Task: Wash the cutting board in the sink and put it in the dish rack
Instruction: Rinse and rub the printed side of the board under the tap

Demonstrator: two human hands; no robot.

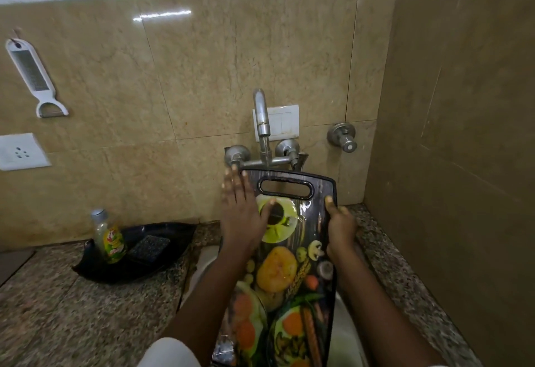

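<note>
A dark cutting board [289, 268] printed with vegetables stands tilted over the steel sink [344, 334], its slotted handle end up under the tap [262, 117]. A thin stream of water runs from the tap onto the board's top edge. My left hand [241, 216] lies flat on the upper left of the board's face, fingers spread. On the board's right edge sits my right hand [340, 229], gripping it with the thumb on the front. No dish rack is in view.
A black tray [95, 268] on the granite counter at left holds a dish-soap bottle [111, 239] and a dark scrub pad [149, 248]. A grater-peeler [33, 77] hangs on the tiled wall above a socket [20, 150]. A tiled side wall stands close on the right.
</note>
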